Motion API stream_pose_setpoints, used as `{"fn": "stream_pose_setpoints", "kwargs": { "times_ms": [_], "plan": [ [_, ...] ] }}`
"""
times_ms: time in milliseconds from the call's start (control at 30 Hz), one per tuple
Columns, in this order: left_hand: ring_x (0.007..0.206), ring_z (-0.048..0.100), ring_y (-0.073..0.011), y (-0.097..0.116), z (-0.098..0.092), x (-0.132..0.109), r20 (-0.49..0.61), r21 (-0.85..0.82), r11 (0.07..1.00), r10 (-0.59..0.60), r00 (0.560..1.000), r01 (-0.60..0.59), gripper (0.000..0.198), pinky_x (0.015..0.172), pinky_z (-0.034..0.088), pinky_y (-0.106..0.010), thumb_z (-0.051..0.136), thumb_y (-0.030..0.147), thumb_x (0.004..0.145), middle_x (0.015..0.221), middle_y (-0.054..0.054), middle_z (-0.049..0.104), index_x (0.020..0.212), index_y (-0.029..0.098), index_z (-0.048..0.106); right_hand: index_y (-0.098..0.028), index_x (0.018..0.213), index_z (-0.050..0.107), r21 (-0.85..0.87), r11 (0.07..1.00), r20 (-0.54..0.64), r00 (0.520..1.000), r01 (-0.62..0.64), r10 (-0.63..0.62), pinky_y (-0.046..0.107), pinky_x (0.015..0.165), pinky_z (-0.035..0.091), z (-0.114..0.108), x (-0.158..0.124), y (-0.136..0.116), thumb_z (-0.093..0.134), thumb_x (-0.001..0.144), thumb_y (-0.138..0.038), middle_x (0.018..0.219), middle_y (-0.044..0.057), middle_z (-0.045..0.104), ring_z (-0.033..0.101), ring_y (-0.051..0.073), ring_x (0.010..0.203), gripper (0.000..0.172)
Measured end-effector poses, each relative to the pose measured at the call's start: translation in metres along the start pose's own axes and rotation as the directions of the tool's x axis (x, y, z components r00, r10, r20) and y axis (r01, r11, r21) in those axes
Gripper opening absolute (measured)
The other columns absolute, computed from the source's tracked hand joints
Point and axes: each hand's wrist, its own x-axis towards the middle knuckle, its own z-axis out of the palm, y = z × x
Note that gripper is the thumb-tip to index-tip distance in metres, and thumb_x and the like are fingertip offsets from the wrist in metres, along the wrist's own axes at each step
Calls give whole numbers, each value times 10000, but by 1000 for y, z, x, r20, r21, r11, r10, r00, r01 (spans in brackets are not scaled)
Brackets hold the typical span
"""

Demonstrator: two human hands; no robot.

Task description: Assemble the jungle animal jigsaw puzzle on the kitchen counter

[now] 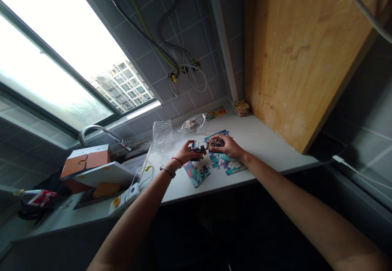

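My left hand (pixel 184 153) is closed on dark jigsaw puzzle pieces (pixel 198 151), held a little above the white counter. Opposite it, my right hand (pixel 229 146) grips a small stack of puzzle pieces (pixel 215 143) between thumb and fingers. The two held sets are close together; whether they touch I cannot tell. Under and around my hands lie joined teal puzzle sections: one at the front left (pixel 198 175), another with white rabbits (pixel 229 164) at the right. Part of the puzzle behind (pixel 221 133) is covered by my right hand.
Behind my hands lie a clear plastic bag with pieces (pixel 194 124), bubble wrap (pixel 163 132) and a colourful picture card (pixel 217 113). A stack of pieces (pixel 241 108) stands by the large wooden board (pixel 294 54). Leftward are a power strip (pixel 132 193), an orange box (pixel 87 162) and a faucet (pixel 98 128).
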Motion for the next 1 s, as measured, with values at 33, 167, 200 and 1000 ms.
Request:
{"fn": "stream_pose_setpoints", "kwargs": {
  "times_ms": [33,167,200,1000],
  "plan": [
    [760,725,-195,-1,4,3,-27,-14,1000,21,999,-21,884,807,612,-430,1028,176,502,880,-24,718,1238,205,539,-176,1172,722,13,1000,-6,1000,-12,12,439,952,628,-1,0,0,915,709,-449,1083,117,805,778,285,1013,571],
    [774,707,-170,-2,26,13,-73,-24,994,100,992,-102,902,800,624,-414,1018,216,539,929,-11,691,1290,223,519,-181,1194,729,14,999,-80,996,-46,47,433,979,614,-3,2,3,932,686,-442,1117,116,797,768,284,1034,606],
    [787,707,-172,-2,33,15,-70,-29,992,119,990,-122,908,799,627,-409,1011,225,551,947,-12,689,1307,228,509,-185,1208,725,1,999,-100,994,-50,50,436,985,610,-4,3,5,926,693,-444,1130,117,794,765,284,1042,611],
    [1397,531,-318,-17,85,-5,-68,224,813,563,824,-538,835,1213,382,-475,678,72,707,1501,-167,556,1502,171,444,-205,1335,644,-416,908,7,999,47,-48,460,1106,519,-3,-4,1,832,776,-527,1339,140,689,667,302,1238,671]
  ]
}}
